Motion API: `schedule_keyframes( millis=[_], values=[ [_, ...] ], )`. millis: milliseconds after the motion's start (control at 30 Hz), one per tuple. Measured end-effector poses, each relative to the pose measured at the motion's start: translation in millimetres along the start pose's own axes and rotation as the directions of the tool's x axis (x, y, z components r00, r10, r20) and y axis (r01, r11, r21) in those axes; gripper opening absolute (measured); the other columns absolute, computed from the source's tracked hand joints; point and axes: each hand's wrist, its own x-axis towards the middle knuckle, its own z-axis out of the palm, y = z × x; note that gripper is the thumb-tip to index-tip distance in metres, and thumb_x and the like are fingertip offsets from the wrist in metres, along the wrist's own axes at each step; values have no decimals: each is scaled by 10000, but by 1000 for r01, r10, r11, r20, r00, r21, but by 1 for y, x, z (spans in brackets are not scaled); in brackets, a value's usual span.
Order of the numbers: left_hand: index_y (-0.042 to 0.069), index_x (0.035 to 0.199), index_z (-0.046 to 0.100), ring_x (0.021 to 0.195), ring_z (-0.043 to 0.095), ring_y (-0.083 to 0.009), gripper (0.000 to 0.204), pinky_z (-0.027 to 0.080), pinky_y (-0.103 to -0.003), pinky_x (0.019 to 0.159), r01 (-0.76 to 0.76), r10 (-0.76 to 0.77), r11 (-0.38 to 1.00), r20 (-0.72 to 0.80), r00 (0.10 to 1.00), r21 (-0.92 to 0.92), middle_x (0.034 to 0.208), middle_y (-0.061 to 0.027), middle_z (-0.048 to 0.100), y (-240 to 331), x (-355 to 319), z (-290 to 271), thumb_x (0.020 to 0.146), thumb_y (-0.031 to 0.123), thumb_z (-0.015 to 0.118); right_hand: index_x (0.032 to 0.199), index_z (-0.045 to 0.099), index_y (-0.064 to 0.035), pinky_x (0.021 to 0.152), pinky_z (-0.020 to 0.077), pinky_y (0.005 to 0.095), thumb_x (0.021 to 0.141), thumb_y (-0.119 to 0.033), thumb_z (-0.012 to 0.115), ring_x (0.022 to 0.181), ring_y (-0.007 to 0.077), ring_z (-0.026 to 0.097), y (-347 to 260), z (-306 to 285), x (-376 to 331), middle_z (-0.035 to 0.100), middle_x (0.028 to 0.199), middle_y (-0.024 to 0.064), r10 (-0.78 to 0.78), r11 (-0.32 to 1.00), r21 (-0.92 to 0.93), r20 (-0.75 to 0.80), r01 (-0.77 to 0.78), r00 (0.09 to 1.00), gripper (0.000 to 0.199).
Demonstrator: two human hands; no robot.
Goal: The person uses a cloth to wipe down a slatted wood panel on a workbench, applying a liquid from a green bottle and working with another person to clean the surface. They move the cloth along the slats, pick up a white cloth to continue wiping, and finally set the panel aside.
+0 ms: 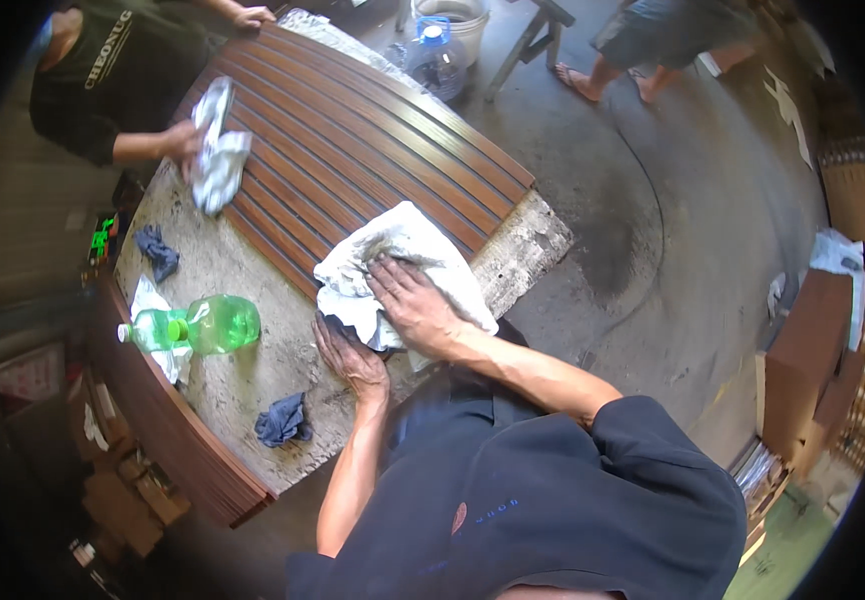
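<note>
A crumpled white cloth lies on the near corner of a brown slatted wood panel. My right hand presses flat on the cloth, fingers spread. My left hand sits just below it at the panel's edge, its fingers curled into the cloth's lower edge. The panel rests on a rough grey table top.
A co-worker's hand holds a white rag on the panel's far end. On the table lie a green plastic bottle and two blue rags. A water jug, another person's legs and cardboard boxes stand around.
</note>
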Motion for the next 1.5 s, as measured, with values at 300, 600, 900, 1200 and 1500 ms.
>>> schedule_keyframes(
  millis=[300, 600, 900, 1200, 1500],
  values=[
    [-54, 1536, 345, 1505, 252, -461, 585, 222, -556, 1223, -208, 225, 972, 180, 958, -108, 1617, -278, 290, -25, 58, -1, 1018, 190, 470, 1434, 482, 77, 1191, 329, 502, 1000, -182, 499, 1353, 491, 458, 136, -70, 26, 500, 1421, 353, 343, 782, -174, -681, -598, 647, 505],
    [19, 1596, 259, 1552, 160, -422, 669, 196, -543, 1230, -376, 366, 926, 150, 919, 45, 1674, -234, 183, -42, 54, 30, 992, 189, 491, 1518, 306, 131, 1268, 165, 519, 1018, -118, 436, 1543, 409, 168, -52, 28, 18, 236, 1632, 287, 576, 816, 528, -717, -234, 393, 573],
    [40, 1590, 296, 1561, 155, -384, 613, 192, -524, 1233, -329, 314, 944, 224, 922, 31, 1680, -198, 201, -36, 50, 23, 1008, 140, 460, 1532, 327, 87, 1278, 143, 466, 940, 78, 353, 1535, 352, 235, -12, 25, 5, 324, 1612, 244, 557, 830, 465, -710, -307, 430, 592],
    [5, 1548, 354, 1543, 210, -391, 583, 214, -534, 1234, -247, 266, 959, 137, 954, -140, 1647, -217, 269, -33, 61, 17, 993, 125, 487, 1330, 560, 89, 1162, 371, 485, 906, -45, 503, 1361, 449, 474, 38, 0, 10, 556, 1373, 328, 435, 883, 92, -529, -460, 729, 448],
    [-10, 1567, 292, 1423, 416, -430, 641, 357, -465, 1181, 93, -68, 787, 63, 996, -610, 1567, -290, 369, -46, 52, 4, 1083, 392, 416, 1443, 474, 62, 1227, 288, 487, 973, -119, 521, 1451, 419, 392, -31, 13, 45, 445, 1536, 260, 83, 983, -152, -125, -102, 989, 506]
  ],
)
